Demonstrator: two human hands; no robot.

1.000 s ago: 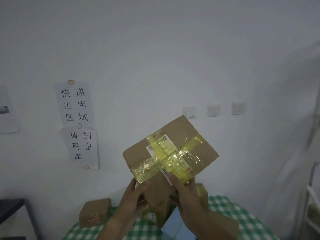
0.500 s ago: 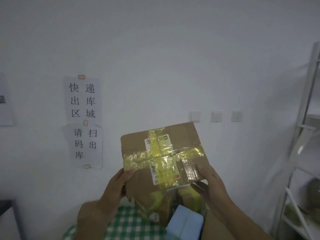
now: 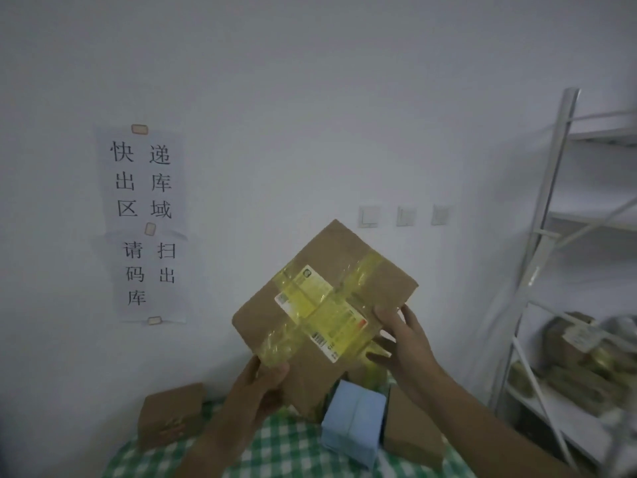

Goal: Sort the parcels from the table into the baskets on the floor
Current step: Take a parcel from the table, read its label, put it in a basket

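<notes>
nearest us, our left hand (image 3: 256, 382) comes up from below and pinches the bottom corner of the cardboard parcel (image 3: 324, 305), thumb on the front face and the other fingers hidden behind it. our right hand (image 3: 401, 339) reaches in from the lower right and grips the parcel's right edge, thumb laid on the yellow tape (image 3: 344, 298), fingers curled round the back. so both hands are grasping the parcel, and it hangs in the air between our fingers, tilted like a diamond, its label (image 3: 306, 294) facing us, well above the bench (image 3: 275, 453).

the step in hand, as we judge it, is reading the label to choose a basket. to do it well we would keep the label square to our eyes, keep thumbs off the printed part, and hold the two grips apart so the box does not swing. the light is dim, so a steady hold seems to matter. no basket shows here, so we cannot tell where it should go.

below our fingers, on the checked cloth of the bench, a light blue box (image 3: 355, 426) stands just under the parcel, a brown box (image 3: 412, 429) right of it, and another brown box (image 3: 170, 414) left of our left wrist. beyond our fingers, paper signs (image 3: 144, 222) hang on the wall, and a metal shelf (image 3: 537, 257) with more packages stands past our right hand.
</notes>
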